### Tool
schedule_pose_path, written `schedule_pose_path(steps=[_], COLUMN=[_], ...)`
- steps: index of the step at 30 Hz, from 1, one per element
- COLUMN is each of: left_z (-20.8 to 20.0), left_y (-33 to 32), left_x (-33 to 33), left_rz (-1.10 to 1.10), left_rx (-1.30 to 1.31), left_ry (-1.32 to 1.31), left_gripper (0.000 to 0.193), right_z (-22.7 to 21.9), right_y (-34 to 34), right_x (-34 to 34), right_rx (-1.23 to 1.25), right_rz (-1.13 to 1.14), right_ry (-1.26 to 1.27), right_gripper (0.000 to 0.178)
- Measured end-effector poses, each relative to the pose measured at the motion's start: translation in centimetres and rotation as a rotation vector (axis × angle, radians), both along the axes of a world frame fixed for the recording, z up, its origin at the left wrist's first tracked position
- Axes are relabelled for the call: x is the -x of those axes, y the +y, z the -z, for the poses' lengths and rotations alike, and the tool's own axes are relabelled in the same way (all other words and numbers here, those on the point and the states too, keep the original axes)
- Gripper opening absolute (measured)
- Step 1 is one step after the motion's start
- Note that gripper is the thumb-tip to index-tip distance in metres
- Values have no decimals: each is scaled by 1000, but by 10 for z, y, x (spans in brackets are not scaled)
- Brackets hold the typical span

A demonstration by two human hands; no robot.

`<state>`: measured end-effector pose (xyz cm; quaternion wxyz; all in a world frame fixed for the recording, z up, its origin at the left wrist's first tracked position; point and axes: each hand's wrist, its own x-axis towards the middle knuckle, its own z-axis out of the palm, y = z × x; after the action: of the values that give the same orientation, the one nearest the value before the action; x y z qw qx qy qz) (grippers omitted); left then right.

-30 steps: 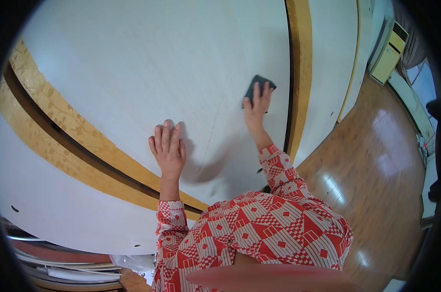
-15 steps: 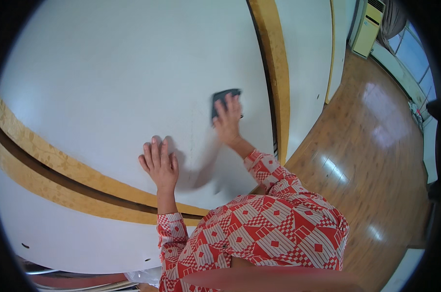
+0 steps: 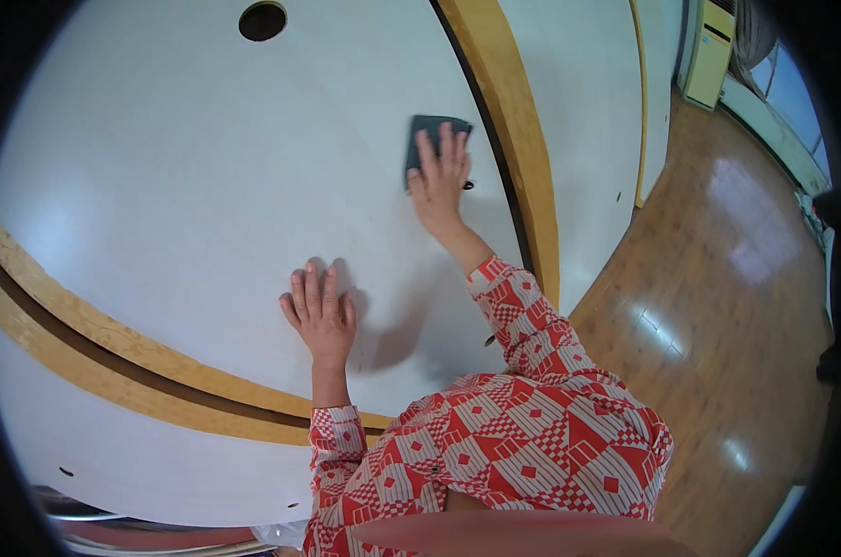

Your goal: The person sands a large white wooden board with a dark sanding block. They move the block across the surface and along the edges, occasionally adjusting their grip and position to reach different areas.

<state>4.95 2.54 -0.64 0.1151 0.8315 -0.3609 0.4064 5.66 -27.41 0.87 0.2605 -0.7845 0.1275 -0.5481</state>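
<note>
A dark grey-green cloth (image 3: 422, 139) lies against the white tabletop (image 3: 207, 186) toward its right side. My right hand (image 3: 442, 176) presses palm down on this cloth, fingers extended over it and slightly apart. The cloth's upper and left edges show; the rest is under the hand. Lower and to the left, my left hand (image 3: 322, 316) rests flat on the bare white surface with fingers spread, holding nothing. A small dark spot sits beside the outer edge of my right hand; I cannot tell what it is.
Yellow patterned bands (image 3: 513, 121) with dark gaps border the tabletop at right and lower left. A round dark hole (image 3: 262, 20) opens at the far side. More white tops lie beyond the bands. Wooden floor (image 3: 717, 306) and a tall cream air conditioner (image 3: 708, 60) are at right.
My right hand has slid the cloth farther away across the tabletop, its arm stretching out. My left hand stays flat. The view has shifted, bringing the round hole into sight.
</note>
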Motion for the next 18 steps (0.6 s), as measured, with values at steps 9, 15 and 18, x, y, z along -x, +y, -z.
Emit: schedule_pose_path(steps=[9, 15, 18], left_z=[-7, -6, -10], left_y=[16, 30, 36], left_x=[-3, -6, -9], left_rz=[-20, -95, -123], left_rx=[56, 30, 41], left_ry=[-14, -43, -66], left_gripper=[57, 62, 62], right_z=[-9, -37, -58], right_y=[107, -1, -24], right_x=[20, -4, -9], right_rx=[553, 175, 60], right_rz=[-330, 63, 45], right_ry=[60, -11, -131], right_gripper=[58, 63, 63])
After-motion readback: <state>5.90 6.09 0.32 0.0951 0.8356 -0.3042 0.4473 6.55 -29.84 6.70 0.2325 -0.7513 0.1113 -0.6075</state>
